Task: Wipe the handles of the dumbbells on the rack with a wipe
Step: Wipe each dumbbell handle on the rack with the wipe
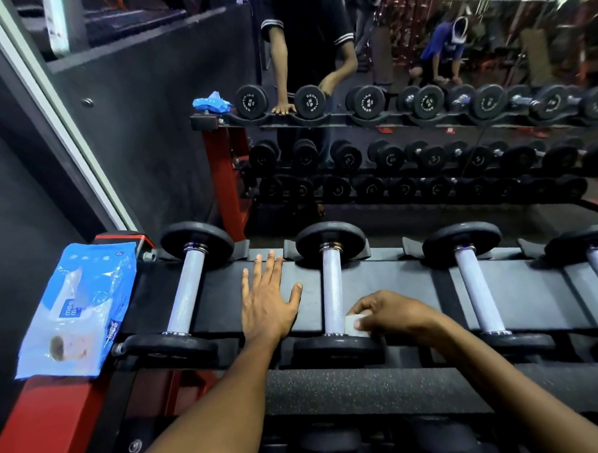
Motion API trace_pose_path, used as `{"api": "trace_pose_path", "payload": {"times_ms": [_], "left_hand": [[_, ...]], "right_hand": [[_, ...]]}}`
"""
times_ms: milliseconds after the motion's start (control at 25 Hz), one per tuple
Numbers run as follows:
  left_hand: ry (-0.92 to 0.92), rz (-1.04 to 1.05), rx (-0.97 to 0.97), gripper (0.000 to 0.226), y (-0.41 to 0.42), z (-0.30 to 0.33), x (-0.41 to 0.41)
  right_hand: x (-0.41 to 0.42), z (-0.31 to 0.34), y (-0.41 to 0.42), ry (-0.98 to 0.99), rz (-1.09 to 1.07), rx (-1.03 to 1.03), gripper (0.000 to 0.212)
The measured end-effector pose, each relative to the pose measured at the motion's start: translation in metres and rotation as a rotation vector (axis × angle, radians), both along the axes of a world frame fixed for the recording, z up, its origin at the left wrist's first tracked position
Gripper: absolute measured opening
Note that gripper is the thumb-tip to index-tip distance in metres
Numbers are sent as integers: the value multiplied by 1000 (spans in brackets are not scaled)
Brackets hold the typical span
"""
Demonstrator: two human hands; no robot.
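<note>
Down in the lower middle of the frame, the person's right hand (394,316) has its fingers curled around a small white wipe (355,326), pressing it against the near end of the second dumbbell handle (332,293), right next to the front weight plate. So the wipe sits low on that knurled handle, just above the black plate (337,346).

The left hand (270,300) is flat and spread out, fingers straight, palm down on the black rack shelf (219,301) between the first dumbbell handle (186,293) and the second one. It's not gripping anything, just resting there.

Over at the lower left of the frame a blue wipes pack (78,312) lies on the red end of the rack frame, just beside the first dumbbell. More dumbbells run off to the right, like the third one (476,292).

Across the upper half there's a mirror (431,146) showing the reflected rack, the person and a second figure in blue further back.
</note>
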State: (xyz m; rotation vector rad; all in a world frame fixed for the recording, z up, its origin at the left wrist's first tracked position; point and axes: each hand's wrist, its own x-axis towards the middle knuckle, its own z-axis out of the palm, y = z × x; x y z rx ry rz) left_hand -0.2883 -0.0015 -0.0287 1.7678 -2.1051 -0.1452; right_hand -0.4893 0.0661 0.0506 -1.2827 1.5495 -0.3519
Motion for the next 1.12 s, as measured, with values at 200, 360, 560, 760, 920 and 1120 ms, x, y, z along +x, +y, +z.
{"api": "trace_pose_path", "payload": {"times_ms": [200,360,560,760,920,1120], "left_hand": [[-13,-4,5,72,-1,-1,0],[-36,-10,34,77,-3,-2,-1],[-22,-27,23,73,-2,0,1],[12,-13,18,74,-4,-4,2],[-37,-21,17,74,-5,-2,2],[-40,9,16,85,-4,-2,-2]], "right_hand": [[36,43,-8,233,28,-567,19],[80,56,-21,813,839,-423,26],[107,37,-46,1061,1131,-116,30],[107,33,-54,1111,1177,-64,21],[102,41,-56,946,1198,-122,29],[57,66,-33,656,1018,-342,27]]}}
